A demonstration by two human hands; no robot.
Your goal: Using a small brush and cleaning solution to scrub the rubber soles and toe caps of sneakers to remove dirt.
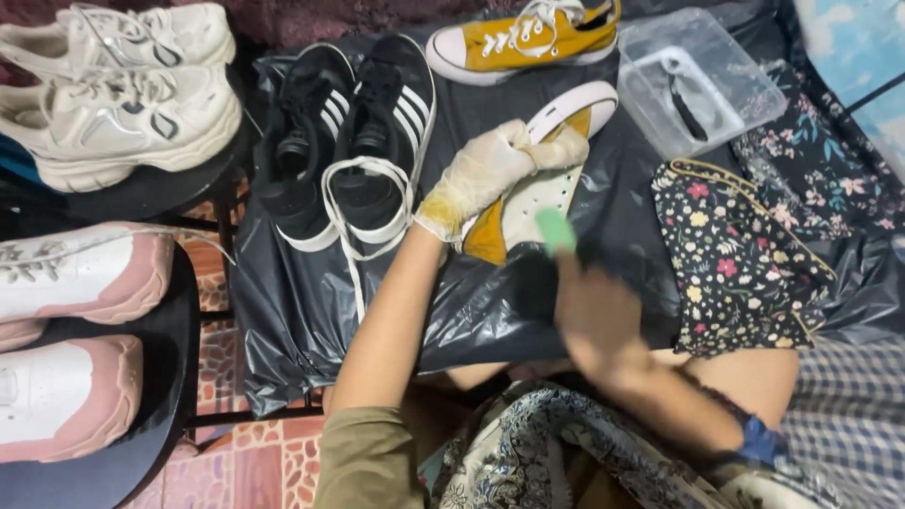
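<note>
**Yellow sneaker held steady for the green tool**

Nearest the camera, the right hand (pixel 596 320) is bare and blurred, closed around a small green tool (pixel 555 230), most likely a brush or sponge, whose tip sits at the sneaker's side. Just beyond, the gloved left hand (pixel 490 170) clamps around the yellow sneaker (pixel 537 193), which lies tilted on its side on the black plastic sheet (pixel 302 302), its white toe pointing away. To do this well, I judge the left grip should stay firm near the toe while the tool works in short strokes.

Room is tight: the black striped sneakers (pixel 349 141) and a loose white lace (pixel 351 226) lie just left, a floral cloth (pixel 735 254) just right. Farther off sit the second yellow sneaker (pixel 528 38) and a clear plastic box (pixel 702 80). The open patch of sheet lies toward the near edge.
</note>
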